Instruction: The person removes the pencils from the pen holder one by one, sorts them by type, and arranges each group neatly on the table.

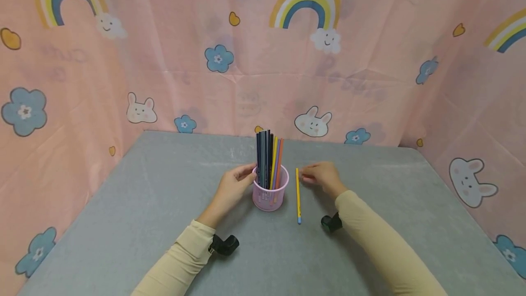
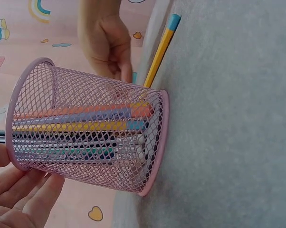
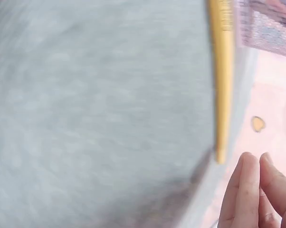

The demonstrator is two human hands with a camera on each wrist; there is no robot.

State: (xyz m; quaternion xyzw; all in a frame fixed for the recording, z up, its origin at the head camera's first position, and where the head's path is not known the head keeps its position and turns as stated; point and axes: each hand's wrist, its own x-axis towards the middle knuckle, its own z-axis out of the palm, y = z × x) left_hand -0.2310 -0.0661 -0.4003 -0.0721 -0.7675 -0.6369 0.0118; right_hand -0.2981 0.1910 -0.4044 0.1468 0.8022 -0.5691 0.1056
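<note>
A pink mesh pencil cup (image 1: 269, 200) stands upright on the grey table, holding several pencils (image 1: 264, 159), dark ones on the left and yellow, purple and orange ones on the right. My left hand (image 1: 232, 188) grips the cup's left side at the rim, thumb and fingers around the edge (image 2: 24, 194). To the cup's right lies a single yellow pencil (image 1: 298, 198), its blue end (image 2: 173, 22) towards me. Beside its far end is my right hand (image 1: 322, 177), with nothing held. In the right wrist view those fingertips (image 3: 250, 159) are close together, just past the pencil's tip.
The grey table (image 1: 144, 223) extends around the cup on all sides. A pink cloth (image 1: 255, 81) printed with rainbows, flowers and rabbits hangs behind it and at both sides. Dark wrist cameras (image 1: 225, 245) stick out from both sleeves, low over the table.
</note>
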